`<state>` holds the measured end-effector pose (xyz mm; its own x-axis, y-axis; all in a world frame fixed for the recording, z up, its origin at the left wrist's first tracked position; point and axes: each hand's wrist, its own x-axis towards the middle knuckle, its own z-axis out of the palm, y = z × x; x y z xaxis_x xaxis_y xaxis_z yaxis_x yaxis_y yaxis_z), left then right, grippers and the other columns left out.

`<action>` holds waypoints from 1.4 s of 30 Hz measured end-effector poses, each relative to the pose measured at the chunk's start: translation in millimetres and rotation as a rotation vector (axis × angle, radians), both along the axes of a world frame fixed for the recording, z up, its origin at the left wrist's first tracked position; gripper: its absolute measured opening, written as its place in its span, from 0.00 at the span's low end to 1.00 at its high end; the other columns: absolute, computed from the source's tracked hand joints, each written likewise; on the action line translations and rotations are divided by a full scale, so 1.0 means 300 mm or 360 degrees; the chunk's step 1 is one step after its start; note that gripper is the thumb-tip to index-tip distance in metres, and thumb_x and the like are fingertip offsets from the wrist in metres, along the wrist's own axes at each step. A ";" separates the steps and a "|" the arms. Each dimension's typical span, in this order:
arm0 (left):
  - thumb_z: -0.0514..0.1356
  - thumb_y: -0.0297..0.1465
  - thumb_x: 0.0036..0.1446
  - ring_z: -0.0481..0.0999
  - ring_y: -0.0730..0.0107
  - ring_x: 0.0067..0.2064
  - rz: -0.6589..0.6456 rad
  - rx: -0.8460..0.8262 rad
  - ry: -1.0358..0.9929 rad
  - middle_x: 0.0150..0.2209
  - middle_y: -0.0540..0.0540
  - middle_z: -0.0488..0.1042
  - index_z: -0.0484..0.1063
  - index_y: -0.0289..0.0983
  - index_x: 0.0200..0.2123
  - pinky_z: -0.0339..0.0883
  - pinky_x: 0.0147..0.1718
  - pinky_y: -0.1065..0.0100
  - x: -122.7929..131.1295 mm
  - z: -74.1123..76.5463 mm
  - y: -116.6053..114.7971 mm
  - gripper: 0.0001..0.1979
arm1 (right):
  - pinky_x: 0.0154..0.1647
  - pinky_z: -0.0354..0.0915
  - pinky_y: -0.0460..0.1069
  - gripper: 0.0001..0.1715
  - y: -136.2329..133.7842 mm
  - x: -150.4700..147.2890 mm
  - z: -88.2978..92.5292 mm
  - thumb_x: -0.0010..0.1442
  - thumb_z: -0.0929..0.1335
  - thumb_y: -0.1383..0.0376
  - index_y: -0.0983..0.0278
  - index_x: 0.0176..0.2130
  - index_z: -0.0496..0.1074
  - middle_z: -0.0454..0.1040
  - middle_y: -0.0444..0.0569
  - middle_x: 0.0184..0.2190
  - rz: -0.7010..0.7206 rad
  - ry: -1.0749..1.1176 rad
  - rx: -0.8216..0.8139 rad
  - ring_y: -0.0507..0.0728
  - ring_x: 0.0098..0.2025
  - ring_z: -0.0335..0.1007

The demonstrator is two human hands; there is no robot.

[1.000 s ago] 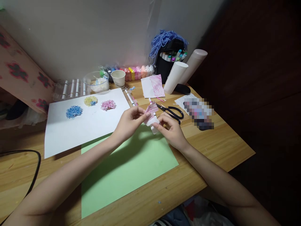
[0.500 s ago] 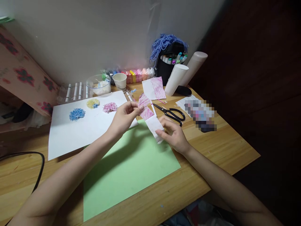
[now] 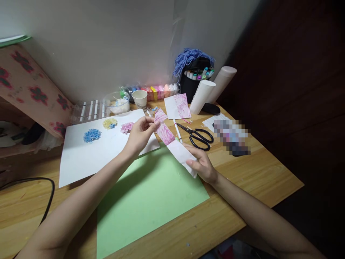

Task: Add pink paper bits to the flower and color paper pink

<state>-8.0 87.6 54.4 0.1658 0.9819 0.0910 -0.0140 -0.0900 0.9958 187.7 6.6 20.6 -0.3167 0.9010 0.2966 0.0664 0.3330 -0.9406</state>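
Observation:
Between my hands stretches a paper strip, coloured pink at its far part and white toward me. My left hand pinches the pink part, fingers closed. At the white end, my right hand grips the strip between thumb and fingers. A green sheet lies below the strip. Just beyond my right hand are black-handled scissors and a white marker. To the left, a white sheet bears a blue cluster, a yellow one and a pink one, partly behind my left hand.
Behind stand a clear bowl, a paper cup, packed coloured clay, a half-pink paper square, a black marker holder and two white cylinders. A blurred item lies right. A black cable crosses the left side.
The strip is drawn out longer and flatter, its white end lower and further right with my right hand. My left hand stays pinched on the pink part. The view has shifted slightly.

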 end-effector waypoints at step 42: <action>0.58 0.38 0.58 0.73 0.66 0.40 -0.0615 0.1043 0.0978 0.40 0.43 0.74 0.64 0.38 0.44 0.66 0.37 0.67 0.036 0.019 -0.127 0.13 | 0.26 0.56 0.49 0.30 0.026 0.010 0.030 0.60 0.53 0.47 0.64 0.24 0.67 0.68 0.48 0.19 0.0023 0.0407 -0.0663 0.53 0.23 0.58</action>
<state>2.8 49.5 60.2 0.6665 0.6355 0.3897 0.3459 -0.7267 0.5935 190.7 14.3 29.5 -0.2939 0.9557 -0.0182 -0.1860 -0.0759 -0.9796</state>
